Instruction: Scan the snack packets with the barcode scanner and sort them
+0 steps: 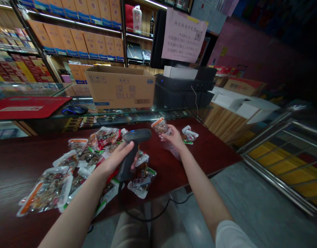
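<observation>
My left hand (pixel 119 156) is wrapped round the handle of a black barcode scanner (pixel 128 160), its head pointing right and a small blue light lit on top. Between the fingers of my right hand (pixel 173 137) is a small clear snack packet (pixel 160 126) with an orange strip, raised over the table in front of the scanner. A large heap of similar snack packets (pixel 88 155) lies around and beyond my left forearm. Several more (pixel 142 181) sit just right of the scanner handle. Beyond my right hand lie a few packets (pixel 189 134) apart from the heap.
The dark red table (pixel 171 172) ends near my knees, where the scanner's black cable (pixel 158 217) hangs. Behind it, a glass counter holds a cardboard box (pixel 122 88), a mouse (pixel 75 110), a red mat (pixel 29 106) and a black printer-like machine (pixel 184 93). Metal railings (pixel 284 155) stand right.
</observation>
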`<state>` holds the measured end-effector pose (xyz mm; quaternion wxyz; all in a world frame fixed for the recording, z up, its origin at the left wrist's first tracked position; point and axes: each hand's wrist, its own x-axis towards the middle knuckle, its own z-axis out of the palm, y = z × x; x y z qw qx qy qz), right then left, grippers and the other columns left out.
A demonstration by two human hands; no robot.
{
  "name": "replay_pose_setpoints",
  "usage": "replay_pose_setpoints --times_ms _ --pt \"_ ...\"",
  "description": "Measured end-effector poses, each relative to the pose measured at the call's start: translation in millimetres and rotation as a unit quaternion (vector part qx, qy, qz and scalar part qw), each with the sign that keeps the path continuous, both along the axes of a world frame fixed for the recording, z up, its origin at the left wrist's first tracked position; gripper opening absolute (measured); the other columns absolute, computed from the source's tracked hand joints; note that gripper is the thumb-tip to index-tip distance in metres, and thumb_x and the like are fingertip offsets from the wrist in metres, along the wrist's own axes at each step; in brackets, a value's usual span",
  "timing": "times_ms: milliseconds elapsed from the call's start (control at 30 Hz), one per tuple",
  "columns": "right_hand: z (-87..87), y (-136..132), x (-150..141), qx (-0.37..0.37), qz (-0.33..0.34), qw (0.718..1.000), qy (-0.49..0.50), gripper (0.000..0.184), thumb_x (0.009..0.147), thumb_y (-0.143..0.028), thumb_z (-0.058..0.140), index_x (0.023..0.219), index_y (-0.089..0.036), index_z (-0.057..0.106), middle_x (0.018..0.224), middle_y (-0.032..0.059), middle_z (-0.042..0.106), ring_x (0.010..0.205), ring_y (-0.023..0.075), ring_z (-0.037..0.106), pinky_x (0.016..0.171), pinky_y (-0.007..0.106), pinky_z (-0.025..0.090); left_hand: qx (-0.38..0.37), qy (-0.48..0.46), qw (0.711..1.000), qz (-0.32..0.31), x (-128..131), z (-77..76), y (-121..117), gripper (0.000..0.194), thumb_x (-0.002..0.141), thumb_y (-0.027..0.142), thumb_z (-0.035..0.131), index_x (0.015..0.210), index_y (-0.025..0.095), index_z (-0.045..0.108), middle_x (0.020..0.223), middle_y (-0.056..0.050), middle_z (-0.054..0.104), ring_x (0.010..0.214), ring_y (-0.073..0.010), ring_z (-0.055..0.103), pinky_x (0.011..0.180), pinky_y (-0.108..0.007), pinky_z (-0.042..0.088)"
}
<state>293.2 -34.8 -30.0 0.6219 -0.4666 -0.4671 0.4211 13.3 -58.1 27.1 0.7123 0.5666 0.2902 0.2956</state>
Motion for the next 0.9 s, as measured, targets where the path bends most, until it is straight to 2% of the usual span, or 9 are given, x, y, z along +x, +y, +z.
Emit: replay_pose_setpoints --times_ms 233,433,600,667,733,800,900 --pt "-2.5 -2.8 -2.5 -0.017 0.039 0.997 -0.069 0.055 0.059 -0.029 0.082 0.105 -0.024 0.052 0.083 -0.0025 0.067 0.073 0.0187 0.072 0.056 0.029 0.061 0.008 0.006 1.0 0.008 8.8 -0.8 -3.6 0.059 0.069 0.073 0.064 0.085 0.016 0.052 0.059 0.001 0.057 0.042 -0.0111 0.052 0.04 -0.023 0.039" --pt "4.6 -7.1 -7.7 -0.013 0.043 0.991 -0.126 0.054 0.058 -0.026 0.081 0.105 -0.022 0.056 0.08 -0.0027 0.062 0.07 0.0159 0.067 0.057 0.028 0.06 0.001 0.0 0.999 0.043 11.4 -6.1 -0.9 0.054 0.071 0.07 0.064 0.085 0.018 0.052 0.061 0.001 0.058 0.042 -0.0117 0.052 0.038 -0.023 0.038" --pt "3.0 -6.6 -5.7 -0.012 0.041 0.986 -0.163 0.05 0.063 -0.029 0.076 0.108 -0.023 0.055 0.085 -0.0007 0.064 0.072 0.0174 0.065 0.062 0.032 0.058 0.002 -0.001 0.999 0.04 10.8 -10.3 2.0 0.058 0.069 0.072 0.064 0.085 0.017 0.055 0.06 0.0 0.059 0.043 -0.0126 0.053 0.038 -0.023 0.039" --pt "1.0 -6.0 1.3 0.003 0.003 0.978 -0.211 0.051 0.066 -0.028 0.073 0.113 -0.023 0.054 0.093 0.0016 0.066 0.079 0.0195 0.066 0.072 0.035 0.057 -0.001 -0.003 0.999 0.041 9.1 -11.4 3.8 0.058 0.07 0.073 0.063 0.084 0.017 0.055 0.06 -0.001 0.059 0.044 -0.013 0.054 0.039 -0.024 0.04" --pt "-0.2 -5.6 12.6 0.012 -0.079 0.956 -0.281 0.053 0.069 -0.026 0.069 0.119 -0.022 0.052 0.102 0.004 0.066 0.088 0.0219 0.065 0.082 0.037 0.053 -0.005 -0.011 0.999 0.048 5.4 -11.3 7.2 0.057 0.072 0.072 0.061 0.083 0.017 0.056 0.059 -0.001 0.059 0.044 -0.0133 0.054 0.04 -0.025 0.042" --pt "-0.4 -6.2 26.2 -0.013 -0.173 0.922 -0.346 0.054 0.073 -0.024 0.064 0.125 -0.021 0.049 0.106 0.0069 0.066 0.093 0.0241 0.064 0.086 0.039 0.049 -0.006 -0.019 0.998 0.067 -0.6 -9.8 12.7 0.057 0.072 0.073 0.06 0.084 0.017 0.057 0.058 -0.001 0.058 0.043 -0.0135 0.053 0.04 -0.025 0.042" --pt "0.1 -9.6 44.5 -0.109 -0.288 0.856 -0.415 0.049 0.081 -0.027 0.057 0.128 -0.018 0.047 0.104 0.0117 0.066 0.097 0.0292 0.062 0.091 0.045 0.043 -0.003 -0.009 0.996 0.09 -12.1 -5.8 23.5 0.061 0.07 0.075 0.06 0.087 0.017 0.059 0.057 -0.001 0.058 0.042 -0.014 0.053 0.038 -0.026 0.042"
